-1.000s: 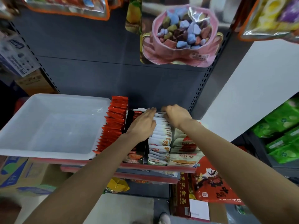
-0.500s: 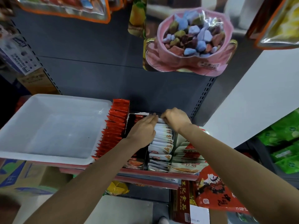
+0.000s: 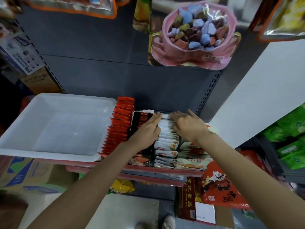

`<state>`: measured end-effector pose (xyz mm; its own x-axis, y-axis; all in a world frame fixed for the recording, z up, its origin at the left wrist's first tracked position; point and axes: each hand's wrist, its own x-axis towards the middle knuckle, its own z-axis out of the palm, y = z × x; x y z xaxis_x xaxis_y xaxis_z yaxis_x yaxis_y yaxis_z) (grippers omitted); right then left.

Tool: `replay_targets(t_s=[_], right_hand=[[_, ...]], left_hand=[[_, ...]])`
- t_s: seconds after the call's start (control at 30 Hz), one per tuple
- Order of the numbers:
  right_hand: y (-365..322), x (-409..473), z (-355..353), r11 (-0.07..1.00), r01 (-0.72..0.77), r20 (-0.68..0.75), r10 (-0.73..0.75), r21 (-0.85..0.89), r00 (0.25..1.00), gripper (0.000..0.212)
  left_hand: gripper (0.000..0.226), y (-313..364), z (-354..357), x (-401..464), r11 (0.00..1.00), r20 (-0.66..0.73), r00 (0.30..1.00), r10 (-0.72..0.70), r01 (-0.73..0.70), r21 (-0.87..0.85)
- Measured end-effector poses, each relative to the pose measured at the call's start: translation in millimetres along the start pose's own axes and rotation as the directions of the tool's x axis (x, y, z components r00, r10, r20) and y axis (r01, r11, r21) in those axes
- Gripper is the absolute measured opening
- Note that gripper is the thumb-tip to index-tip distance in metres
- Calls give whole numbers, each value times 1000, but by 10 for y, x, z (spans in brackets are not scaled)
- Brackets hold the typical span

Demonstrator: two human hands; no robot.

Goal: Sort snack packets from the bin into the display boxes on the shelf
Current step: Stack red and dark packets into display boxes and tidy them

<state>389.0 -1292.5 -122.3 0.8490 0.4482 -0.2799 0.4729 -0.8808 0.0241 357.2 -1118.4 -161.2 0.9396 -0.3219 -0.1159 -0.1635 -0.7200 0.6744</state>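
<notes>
The white plastic bin (image 3: 54, 128) sits on the shelf at the left and shows nothing inside. Right of it stands a row of red packets (image 3: 119, 128), then a dark display box (image 3: 142, 117) of black-and-red packets, then a row of white packets (image 3: 166, 147). My left hand (image 3: 146, 132) lies flat with straight fingers along the left side of the white row's back end. My right hand (image 3: 188, 124) rests on the same packets from the right, fingers stretched towards the left hand and thumb raised. Neither hand lifts a packet.
A further box of pale packets (image 3: 193, 156) stands right of the white row. A pink bag of coloured candy (image 3: 194, 35) hangs above the shelf. Cardboard boxes (image 3: 24, 172) sit below at the left, red cartons (image 3: 221, 185) at the lower right, green packs (image 3: 290, 141) far right.
My right hand's fingers have uncurled and now lie stretched over the back of the white row. My left hand stays in place on the packets. The view has shifted slightly.
</notes>
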Motion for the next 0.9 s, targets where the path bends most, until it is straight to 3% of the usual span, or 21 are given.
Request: replay_targets(t_s=[0.1, 0.2, 0.27, 0.3, 0.37, 0.43, 0.47, 0.53, 0.63, 0.73, 0.9], right_hand=[[-112, -257, 70, 1000, 9, -61, -9, 8, 998, 53], [-237, -413, 227, 987, 24, -56, -34, -161, 998, 57], [-277, -448, 273, 959, 28, -47, -43, -283, 998, 57], [-290, -465, 287, 954, 32, -63, -54, -299, 997, 57], [-352, -553, 280, 964, -8, -175, -40, -265, 984, 62], [-419, -676, 298, 996, -60, -337, 34, -66, 941, 59], [-470, -745, 307, 995, -88, -345, 97, 42, 933, 54], [-572, -833, 325, 988, -142, -274, 153, 61, 949, 49], [-645, -805, 333, 970, -240, -203, 226, -45, 953, 47], [-678, -728, 348, 957, -290, -94, 287, -24, 953, 42], [-597, -723, 367, 969, -225, -75, 234, 104, 969, 41]], left_hand=[[52, -66, 52, -126, 990, 88, 994, 71, -81, 116], [55, -105, 81, -177, 925, 171, 985, 35, -97, 368], [56, -51, 89, -206, 910, 146, 989, 1, -61, 409], [57, -15, 100, -228, 936, 110, 994, -4, -35, 350], [60, 82, 142, -305, 996, 11, 998, -61, 61, 68], [62, 158, 176, -396, 954, -48, 982, -181, 164, -249], [62, 190, 181, -444, 927, -59, 973, -225, 195, -321], [58, 234, 200, -508, 927, -77, 962, -261, 227, -299], [47, 306, 196, -508, 925, -108, 945, -310, 273, -263], [29, 349, 241, -504, 911, -69, 947, -314, 280, -302], [51, 298, 209, -586, 929, -31, 966, -258, 239, -283]])
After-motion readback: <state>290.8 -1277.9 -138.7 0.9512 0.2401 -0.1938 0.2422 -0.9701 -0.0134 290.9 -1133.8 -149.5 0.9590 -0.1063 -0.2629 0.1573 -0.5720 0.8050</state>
